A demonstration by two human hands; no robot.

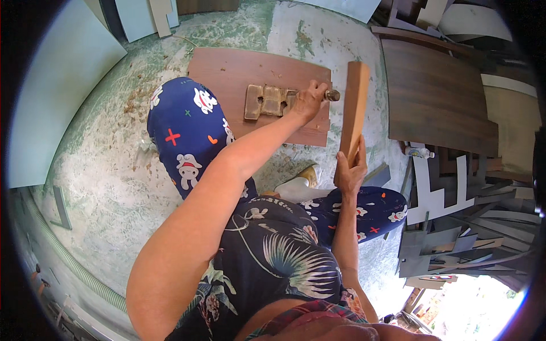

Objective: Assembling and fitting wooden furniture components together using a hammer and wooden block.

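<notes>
My left hand [307,103] is closed over the right end of a brown, worn block-like piece with notched openings [273,102]. This piece lies on a reddish-brown board [227,65] on the floor. Beyond my left fingers pokes a short dark cylindrical end [332,95]; whether it belongs to the block or is a separate tool, I cannot tell. My right hand [351,170] grips the near end of a long brown wooden bar [355,102]. The bar's far end points away from me, just right of the board.
My bent legs in blue printed trousers [190,136] flank the board. A darker wood panel [438,91] lies at right, with a pile of offcut strips [478,238] nearer. Pale panels [62,96] lean at left above a ribbed hose [74,264]. Scraps litter the floor [114,142].
</notes>
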